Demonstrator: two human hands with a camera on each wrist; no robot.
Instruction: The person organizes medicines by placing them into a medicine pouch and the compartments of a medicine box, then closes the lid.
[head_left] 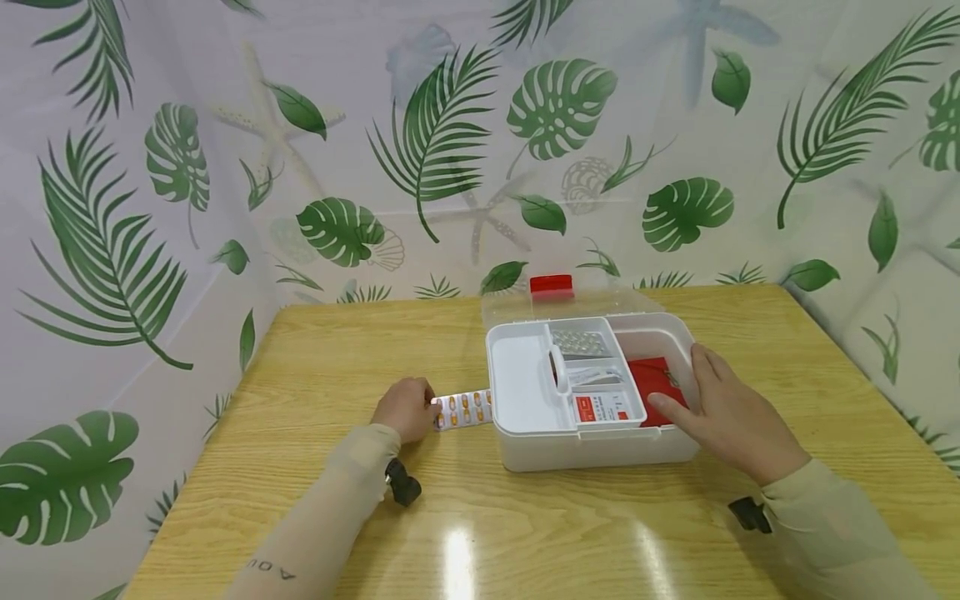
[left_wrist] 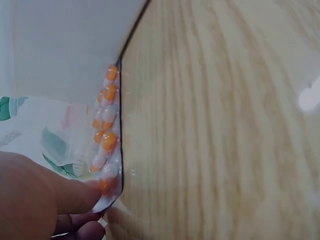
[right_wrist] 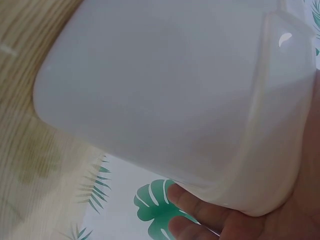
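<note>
On the table, my left hand [head_left: 403, 410] pinches the near end of a blister pack of capsules [head_left: 462, 410], orange and white. The pack's other end reaches the left side of a white plastic medicine box [head_left: 600, 450]. My right hand [head_left: 738, 417] grips the box's right wall, thumb over the rim and fingers outside, as the right wrist view shows the fingers [right_wrist: 200, 207] below the wall. Inside the box sits a white tray [head_left: 521, 379] with a handle [head_left: 558, 371]. One tray compartment holds a silvery blister pack [head_left: 579, 342]; another, a red-and-white packet [head_left: 600, 407].
The box's clear lid [head_left: 615, 305], with a red latch [head_left: 551, 287], stands open at the back. A red pouch [head_left: 660, 375] lies in the box right of the tray. The wooden table [head_left: 337, 350] meets a leaf-patterned cloth [head_left: 450, 208] behind.
</note>
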